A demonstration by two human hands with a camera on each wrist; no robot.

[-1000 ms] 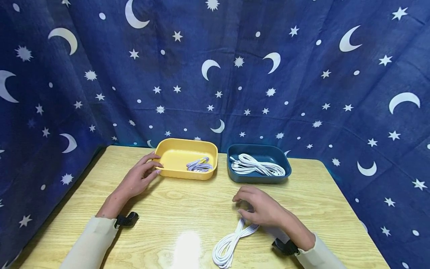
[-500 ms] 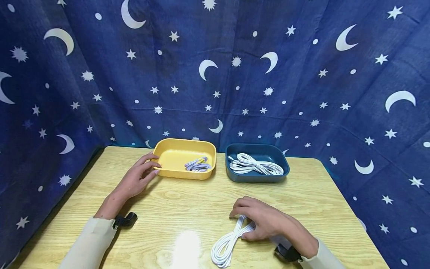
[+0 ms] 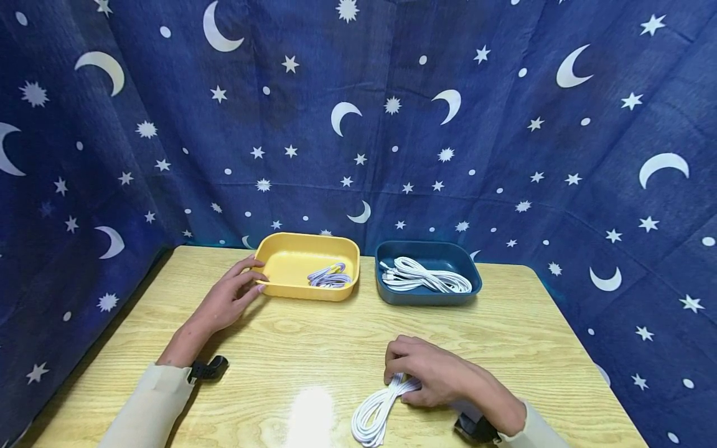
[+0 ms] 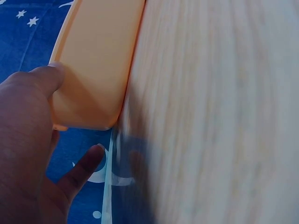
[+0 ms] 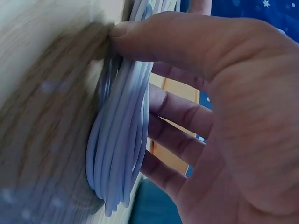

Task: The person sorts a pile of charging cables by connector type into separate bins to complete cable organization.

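A coiled white cable bundle (image 3: 372,414) lies on the wooden table (image 3: 313,336) near its front edge. My right hand (image 3: 396,384) grips the bundle's far end, with the thumb and fingers curled round the strands (image 5: 119,140). My left hand (image 3: 259,277) rests at the left end of a yellow tray (image 3: 305,294). Its fingers are nearly straight and the thumb touches the tray's wall (image 4: 93,70). A small purple cable (image 3: 329,277) lies inside the yellow tray.
A dark blue tray (image 3: 428,297) with several white cables (image 3: 426,277) stands to the right of the yellow one. A blue star-and-moon curtain (image 3: 358,124) hangs close behind and beside the table.
My right hand has drawn back toward me and closed round the white cable bundle. The left hand has stayed at the yellow tray.
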